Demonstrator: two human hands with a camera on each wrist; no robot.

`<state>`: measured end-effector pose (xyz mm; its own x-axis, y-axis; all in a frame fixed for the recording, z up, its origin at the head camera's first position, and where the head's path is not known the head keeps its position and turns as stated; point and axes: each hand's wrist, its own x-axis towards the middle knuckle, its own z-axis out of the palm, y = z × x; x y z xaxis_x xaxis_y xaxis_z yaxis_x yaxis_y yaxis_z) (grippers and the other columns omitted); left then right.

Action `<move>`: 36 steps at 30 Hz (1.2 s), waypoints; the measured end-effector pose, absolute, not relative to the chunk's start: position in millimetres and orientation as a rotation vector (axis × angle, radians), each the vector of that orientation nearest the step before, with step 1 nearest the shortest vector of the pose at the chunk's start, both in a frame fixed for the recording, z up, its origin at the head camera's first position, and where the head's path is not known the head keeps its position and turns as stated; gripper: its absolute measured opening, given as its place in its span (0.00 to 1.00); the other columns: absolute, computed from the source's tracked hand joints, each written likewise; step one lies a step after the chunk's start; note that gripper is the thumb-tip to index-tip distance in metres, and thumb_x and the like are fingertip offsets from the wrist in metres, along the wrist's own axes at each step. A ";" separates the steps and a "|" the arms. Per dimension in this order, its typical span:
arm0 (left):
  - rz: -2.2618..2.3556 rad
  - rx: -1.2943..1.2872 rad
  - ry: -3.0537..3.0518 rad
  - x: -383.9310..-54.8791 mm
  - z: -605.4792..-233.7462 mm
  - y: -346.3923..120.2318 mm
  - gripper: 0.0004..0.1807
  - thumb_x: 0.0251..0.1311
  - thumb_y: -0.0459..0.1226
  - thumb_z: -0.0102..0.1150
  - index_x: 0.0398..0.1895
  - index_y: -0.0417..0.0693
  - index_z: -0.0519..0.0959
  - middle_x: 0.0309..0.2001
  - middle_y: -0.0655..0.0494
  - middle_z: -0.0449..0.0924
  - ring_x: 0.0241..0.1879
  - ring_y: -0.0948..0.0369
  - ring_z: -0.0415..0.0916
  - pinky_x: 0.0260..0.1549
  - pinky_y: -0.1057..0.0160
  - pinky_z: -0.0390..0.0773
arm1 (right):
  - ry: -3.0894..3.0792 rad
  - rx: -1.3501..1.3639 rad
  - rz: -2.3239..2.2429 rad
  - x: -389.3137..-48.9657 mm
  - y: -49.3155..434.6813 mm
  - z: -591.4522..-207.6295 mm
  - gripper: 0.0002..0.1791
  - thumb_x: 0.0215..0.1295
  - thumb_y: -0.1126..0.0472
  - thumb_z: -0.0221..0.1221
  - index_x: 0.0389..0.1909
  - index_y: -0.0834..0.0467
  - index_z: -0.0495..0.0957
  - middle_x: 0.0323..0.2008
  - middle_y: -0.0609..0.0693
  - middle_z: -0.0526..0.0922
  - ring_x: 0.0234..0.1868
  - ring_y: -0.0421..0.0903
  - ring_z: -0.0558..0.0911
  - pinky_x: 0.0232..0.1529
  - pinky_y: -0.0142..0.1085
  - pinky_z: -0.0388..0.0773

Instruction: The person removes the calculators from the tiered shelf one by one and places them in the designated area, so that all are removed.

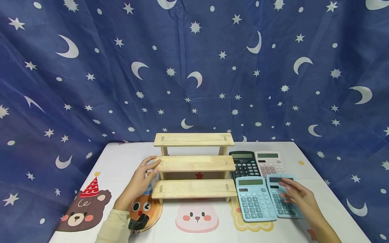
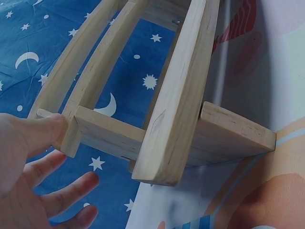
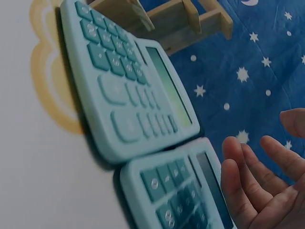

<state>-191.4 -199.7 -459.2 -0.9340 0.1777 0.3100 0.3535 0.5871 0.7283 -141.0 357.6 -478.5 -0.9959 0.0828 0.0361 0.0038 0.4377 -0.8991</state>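
A three-tier wooden shelf (image 1: 194, 163) stands at the middle of the table. My left hand (image 1: 143, 177) touches the left end of its middle tier; in the left wrist view, the thumb (image 2: 47, 130) lies against the plank's end and the other fingers spread loosely beside it. To the right, my right hand (image 1: 299, 197) hovers over the right-hand light blue calculator (image 1: 279, 199), fingers loosely bent and nothing in them. Beside that calculator lies another light blue calculator (image 1: 255, 199). Behind these two are a black calculator (image 1: 243, 163) and a pale pink calculator (image 1: 267, 161).
A white table cover (image 1: 127, 152) with cartoon prints lies under everything. At the back and sides hangs a blue curtain (image 1: 182, 67) with moons and stars. The calculators sit close together, right next to the shelf's right end.
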 end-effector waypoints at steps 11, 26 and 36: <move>-1.214 -0.424 -2.630 -189.6 -457.7 -198.1 0.23 0.74 0.35 0.54 0.68 0.38 0.73 0.74 0.39 0.63 0.72 0.34 0.62 0.61 0.33 0.72 | -2.522 0.125 1.603 -155.6 331.7 -471.1 0.27 0.79 0.59 0.51 0.70 0.70 0.65 0.48 0.22 0.81 0.37 0.38 0.88 0.37 0.33 0.85; -1.136 -0.410 -2.672 -187.2 -454.4 -196.2 0.23 0.74 0.35 0.54 0.69 0.40 0.73 0.74 0.40 0.63 0.71 0.34 0.63 0.62 0.31 0.69 | -2.405 0.331 1.661 -174.5 296.8 -463.8 0.24 0.78 0.63 0.51 0.68 0.72 0.66 0.51 0.28 0.84 0.35 0.38 0.87 0.35 0.34 0.85; -1.055 -0.354 -2.689 -186.0 -451.3 -194.1 0.22 0.74 0.39 0.55 0.67 0.41 0.75 0.73 0.42 0.66 0.70 0.36 0.66 0.62 0.33 0.71 | -2.387 0.381 1.670 -187.4 275.8 -458.0 0.22 0.78 0.63 0.51 0.68 0.68 0.69 0.51 0.27 0.83 0.36 0.38 0.87 0.36 0.35 0.85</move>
